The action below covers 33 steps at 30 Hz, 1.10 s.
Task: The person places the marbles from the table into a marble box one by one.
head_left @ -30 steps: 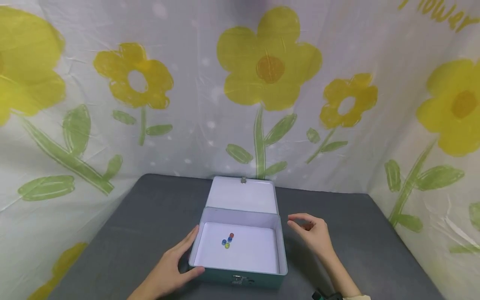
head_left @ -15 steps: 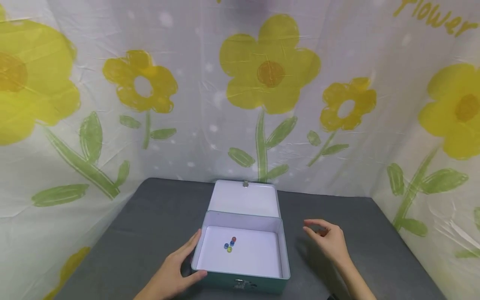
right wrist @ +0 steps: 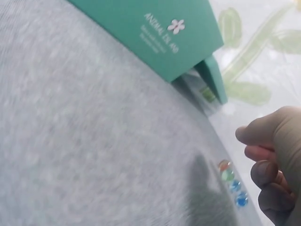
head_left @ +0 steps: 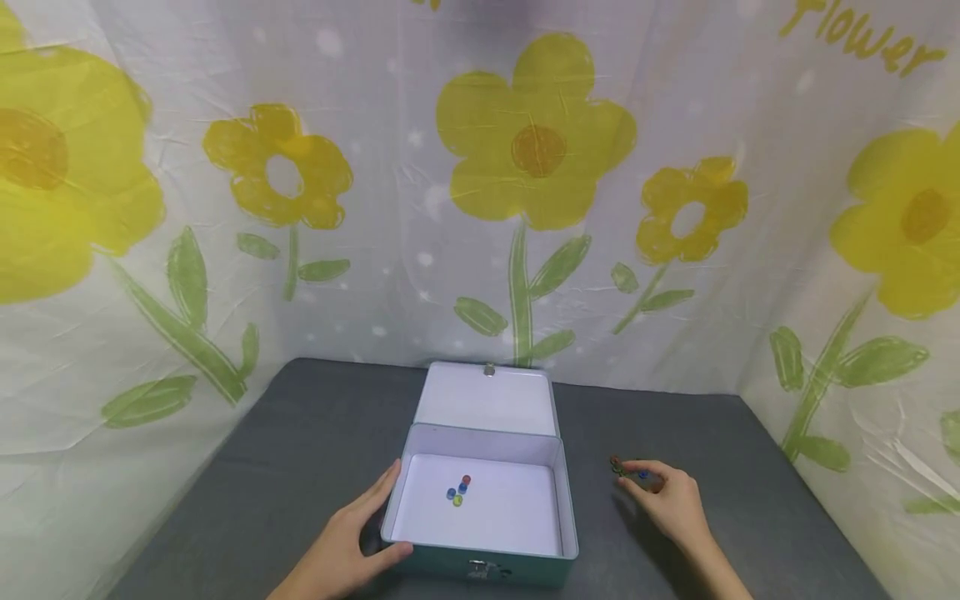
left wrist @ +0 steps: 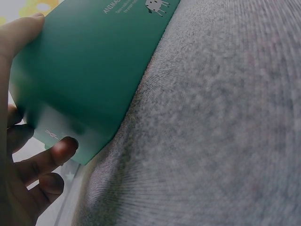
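A green tin box (head_left: 480, 564) with a white inside stands with its lid (head_left: 487, 398) folded back. Several small coloured glass marbles (head_left: 458, 501) lie together on its floor, left of the middle. My left hand (head_left: 341, 533) rests around the box's front left corner, the thumb at the front rim and the fingers along the left side. My right hand (head_left: 671, 504) hovers above the table, right of the box, with thumb and index finger apart. Just under its fingertips lies a row of marbles (right wrist: 233, 182), orange, green and blue, partly hidden in the head view.
The dark grey table (head_left: 337, 425) extends on both sides of the box. Behind and beside it hangs a white cloth (head_left: 397, 283) printed with yellow flowers. The lid's far edge lies close to this cloth.
My right hand has moved right, away from the box, and the marbles on the table now show near its fingers. The left hand stays at the box. The head view has shifted slightly.
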{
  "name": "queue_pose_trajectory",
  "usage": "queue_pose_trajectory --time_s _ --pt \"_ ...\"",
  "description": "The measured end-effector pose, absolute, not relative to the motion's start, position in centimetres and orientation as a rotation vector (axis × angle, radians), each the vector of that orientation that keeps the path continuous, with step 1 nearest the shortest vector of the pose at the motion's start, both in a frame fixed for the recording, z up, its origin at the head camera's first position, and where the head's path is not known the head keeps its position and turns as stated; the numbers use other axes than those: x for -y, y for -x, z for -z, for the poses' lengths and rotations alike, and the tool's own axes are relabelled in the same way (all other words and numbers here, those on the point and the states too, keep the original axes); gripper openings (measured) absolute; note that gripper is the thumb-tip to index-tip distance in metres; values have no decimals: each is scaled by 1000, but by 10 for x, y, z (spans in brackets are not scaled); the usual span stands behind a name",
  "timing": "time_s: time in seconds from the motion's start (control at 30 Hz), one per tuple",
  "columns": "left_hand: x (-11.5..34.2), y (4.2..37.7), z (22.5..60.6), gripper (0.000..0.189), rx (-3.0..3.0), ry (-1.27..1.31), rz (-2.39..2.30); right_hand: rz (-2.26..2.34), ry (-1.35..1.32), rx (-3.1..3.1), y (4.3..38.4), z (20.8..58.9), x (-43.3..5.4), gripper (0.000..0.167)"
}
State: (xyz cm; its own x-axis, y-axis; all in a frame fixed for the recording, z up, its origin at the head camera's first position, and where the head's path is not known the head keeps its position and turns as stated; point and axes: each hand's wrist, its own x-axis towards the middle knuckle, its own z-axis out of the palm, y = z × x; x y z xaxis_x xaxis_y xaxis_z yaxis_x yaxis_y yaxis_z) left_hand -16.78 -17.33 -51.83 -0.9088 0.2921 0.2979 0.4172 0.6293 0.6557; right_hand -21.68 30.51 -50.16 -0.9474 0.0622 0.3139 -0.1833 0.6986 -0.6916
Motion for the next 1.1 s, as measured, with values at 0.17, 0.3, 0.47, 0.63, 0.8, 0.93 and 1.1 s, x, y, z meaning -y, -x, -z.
queue_pose_trajectory --time_s 0.17,0.3,0.47,0.63,0.8,0.93,1.1 --pt "174 168 519 97 2675 599 1151 -1079 -37 2638 215 508 -306 24" --pt "175 168 519 98 2672 590 1159 -1069 -29 2633 217 512 -306 22" --pt "175 169 521 98 2677 580 1140 -1014 -70 2620 221 519 -307 22" --pt "176 169 521 99 2680 589 1129 -981 -92 2578 222 524 -309 21" --pt "176 170 520 99 2680 587 1121 -928 -102 2499 224 527 -311 22" --pt "176 170 518 99 2685 583 1116 -878 -93 2509 226 528 -314 23" --pt "176 171 518 99 2695 574 1128 -873 -60 2555 227 528 -315 18"
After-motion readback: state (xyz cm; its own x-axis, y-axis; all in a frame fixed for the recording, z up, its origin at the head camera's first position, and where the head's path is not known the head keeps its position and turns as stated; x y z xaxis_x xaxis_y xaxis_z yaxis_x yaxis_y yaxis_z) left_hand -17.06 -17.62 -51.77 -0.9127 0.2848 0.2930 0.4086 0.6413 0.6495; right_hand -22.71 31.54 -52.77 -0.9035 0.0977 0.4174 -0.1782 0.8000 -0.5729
